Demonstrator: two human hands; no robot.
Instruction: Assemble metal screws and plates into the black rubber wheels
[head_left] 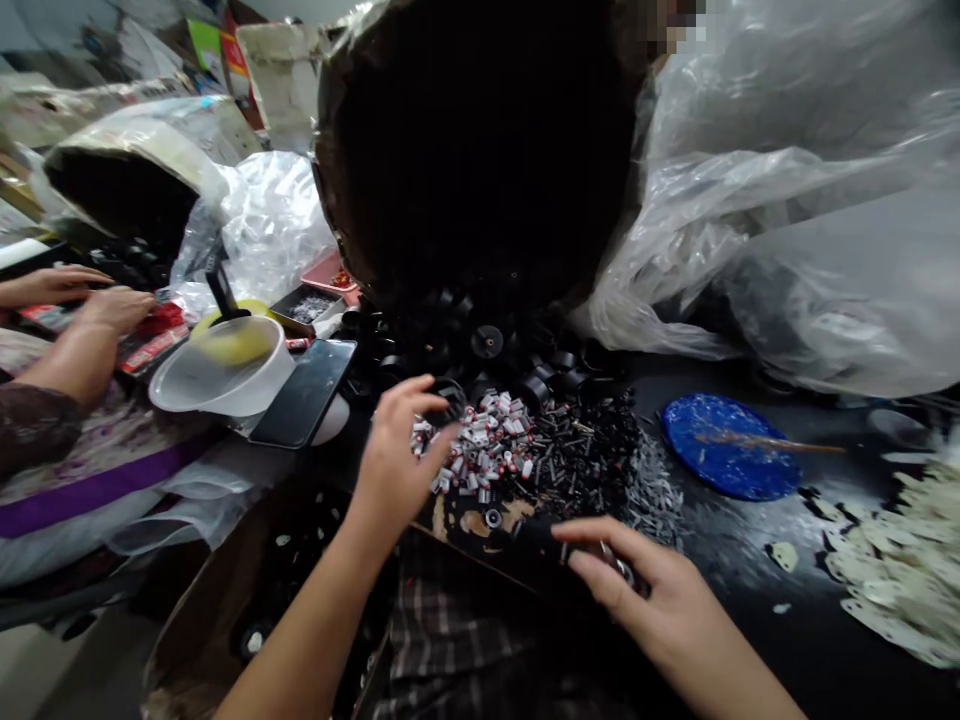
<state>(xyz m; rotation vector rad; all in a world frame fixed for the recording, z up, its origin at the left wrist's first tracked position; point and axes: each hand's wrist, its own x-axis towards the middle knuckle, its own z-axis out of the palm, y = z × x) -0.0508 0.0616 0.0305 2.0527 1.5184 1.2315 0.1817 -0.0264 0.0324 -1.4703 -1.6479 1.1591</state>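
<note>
My left hand (pixel 397 455), a little blurred, has thumb and fingers closed around the edge of a round black part (pixel 450 398) above the pile. Beneath it lies a heap of small white cylinders with red ends (pixel 499 435). Just right of these are many small dark screws or springs (pixel 577 450). By the table's front edge, my right hand (pixel 637 580) curls around a dark thing with a shiny metal bit, mostly hidden by the fingers. A black piece (pixel 536 540) is at its fingertips. A small ring-shaped part (pixel 493 518) lies between the hands.
A large dark-mouthed container (pixel 326 170) spills round black parts (pixel 487 342) onto the table. To the right are a blue lid (pixel 731 445) with a brown stick and pale flat plates (pixel 900 560). Leftward stand a phone (pixel 304 395), a white bowl (pixel 225 385) and a co-worker's hands (pixel 112 305).
</note>
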